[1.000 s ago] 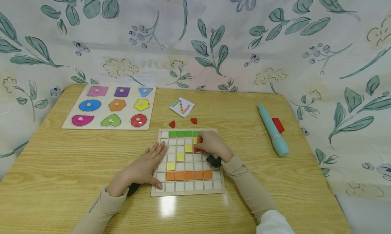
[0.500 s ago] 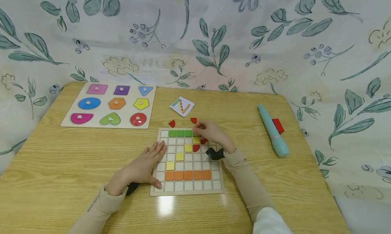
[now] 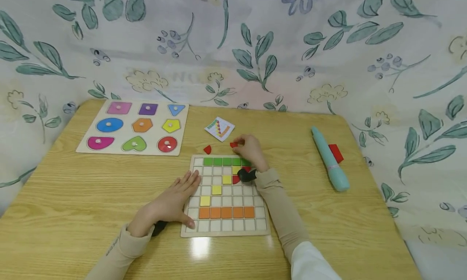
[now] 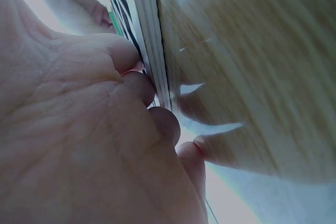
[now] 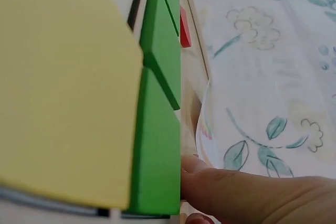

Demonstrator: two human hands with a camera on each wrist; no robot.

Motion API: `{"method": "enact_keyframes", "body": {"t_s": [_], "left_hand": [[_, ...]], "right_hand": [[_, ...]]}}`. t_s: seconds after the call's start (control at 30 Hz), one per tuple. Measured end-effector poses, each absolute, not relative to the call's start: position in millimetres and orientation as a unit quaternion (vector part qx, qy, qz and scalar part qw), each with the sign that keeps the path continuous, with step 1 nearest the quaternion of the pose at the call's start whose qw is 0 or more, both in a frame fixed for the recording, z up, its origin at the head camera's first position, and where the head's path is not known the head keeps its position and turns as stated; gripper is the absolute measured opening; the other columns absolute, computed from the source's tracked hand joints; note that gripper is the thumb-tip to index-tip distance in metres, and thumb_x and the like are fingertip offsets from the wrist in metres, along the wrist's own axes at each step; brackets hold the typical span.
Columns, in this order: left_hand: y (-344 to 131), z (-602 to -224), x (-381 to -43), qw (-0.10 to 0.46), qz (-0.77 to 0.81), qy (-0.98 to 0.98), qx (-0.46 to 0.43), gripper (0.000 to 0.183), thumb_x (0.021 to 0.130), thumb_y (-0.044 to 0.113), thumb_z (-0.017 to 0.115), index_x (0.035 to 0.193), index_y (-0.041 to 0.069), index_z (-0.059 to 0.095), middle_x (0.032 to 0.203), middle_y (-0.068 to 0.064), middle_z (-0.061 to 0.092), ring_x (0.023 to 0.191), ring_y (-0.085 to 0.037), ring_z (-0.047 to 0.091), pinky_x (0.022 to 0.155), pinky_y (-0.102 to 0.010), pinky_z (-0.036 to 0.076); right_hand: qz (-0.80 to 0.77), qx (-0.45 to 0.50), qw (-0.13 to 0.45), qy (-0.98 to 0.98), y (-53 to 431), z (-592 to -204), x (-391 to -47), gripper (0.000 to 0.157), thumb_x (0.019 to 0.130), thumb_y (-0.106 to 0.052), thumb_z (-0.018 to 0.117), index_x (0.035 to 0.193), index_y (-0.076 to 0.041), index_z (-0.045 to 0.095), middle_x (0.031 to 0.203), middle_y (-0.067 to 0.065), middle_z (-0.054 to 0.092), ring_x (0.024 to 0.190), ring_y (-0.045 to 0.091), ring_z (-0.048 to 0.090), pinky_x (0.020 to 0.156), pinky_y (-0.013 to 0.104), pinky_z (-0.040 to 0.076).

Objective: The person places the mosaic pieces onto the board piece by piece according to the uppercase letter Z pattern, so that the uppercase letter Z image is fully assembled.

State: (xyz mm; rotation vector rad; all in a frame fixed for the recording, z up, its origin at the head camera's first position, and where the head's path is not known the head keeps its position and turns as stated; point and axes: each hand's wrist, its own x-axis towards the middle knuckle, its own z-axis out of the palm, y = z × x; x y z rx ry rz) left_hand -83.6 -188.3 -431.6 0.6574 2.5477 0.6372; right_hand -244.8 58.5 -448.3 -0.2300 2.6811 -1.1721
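A wooden grid board [image 3: 227, 233] lies on the table with green, yellow and orange square tiles and red pieces in its cells. My left hand [image 3: 171, 203] rests flat with spread fingers over the board's left edge; in the left wrist view its fingertips touch the board's side. Just beyond the far edge, the thumb and finger of my right hand [image 3: 251, 151] pinch a small red quarter-circle piece [image 3: 233, 145]. Another red quarter-circle piece [image 3: 207, 149] lies to its left. The right wrist view shows a green tile [image 5: 157, 156] up close and the right hand's fingers beside it.
A printed pattern card [image 3: 219, 129] lies behind the board. At the back left is a knobbed shape puzzle [image 3: 149, 151]. On the right lie a teal tapered object [image 3: 330, 160] and a red block [image 3: 336, 153]. A floral cloth [image 3: 204, 40] hangs behind the table.
My right hand has let go of a red piece on the board and moved away from me, past the far edge, to another red piece. The left hand stays put.
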Motion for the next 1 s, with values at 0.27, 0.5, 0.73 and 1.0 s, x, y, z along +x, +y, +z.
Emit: {"method": "enact_keyframes", "body": {"t_s": [0.27, 0.5, 0.73, 1.0], "left_hand": [[-189, -431, -84, 0.213, 0.234, 0.919, 0.237, 0.128, 0.062, 0.047, 0.085, 0.154, -0.003, 0.012, 0.162, -0.021, 0.002, 0.149, -0.043, -0.002, 0.119, -0.063, 0.006], [-189, -431, -83, 0.217, 0.238, 0.917, 0.236, 0.128, 0.061, 0.046, 0.086, 0.153, -0.003, 0.012, 0.162, -0.022, 0.002, 0.149, -0.043, -0.002, 0.119, -0.063, 0.005], [-189, -433, -84, 0.215, 0.237, 0.917, 0.237, 0.128, 0.062, 0.045, 0.086, 0.154, -0.003, 0.011, 0.162, -0.021, 0.002, 0.149, -0.043, -0.003, 0.119, -0.062, 0.005], [-189, -434, -84, 0.218, 0.237, 0.917, 0.234, 0.128, 0.061, 0.046, 0.086, 0.154, -0.002, 0.010, 0.162, -0.021, 0.002, 0.150, -0.042, -0.002, 0.119, -0.062, 0.005]], "right_hand": [[-0.384, -0.091, 0.098, 0.913, 60, -445, -241, 0.019, 0.086, -0.007, 0.071, 0.104, -0.005, 0.065, 0.104, 0.013, 0.066, 0.095, 0.025, 0.059, 0.085, 0.035, 0.049], [-0.474, -0.069, 0.106, 0.871, 71, -437, -238, 0.026, 0.087, -0.004, 0.069, 0.111, -0.001, 0.062, 0.107, 0.017, 0.065, 0.096, 0.026, 0.062, 0.072, 0.024, 0.051], [-0.488, -0.117, 0.178, 0.846, 77, -421, -225, 0.019, 0.088, -0.009, 0.070, 0.105, -0.002, 0.065, 0.097, 0.013, 0.067, 0.084, 0.020, 0.062, 0.068, 0.022, 0.053], [-0.459, -0.201, 0.338, 0.797, 76, -420, -194, 0.012, 0.089, -0.008, 0.069, 0.097, 0.000, 0.066, 0.083, 0.010, 0.071, 0.066, 0.012, 0.065, 0.065, 0.028, 0.058]]}}
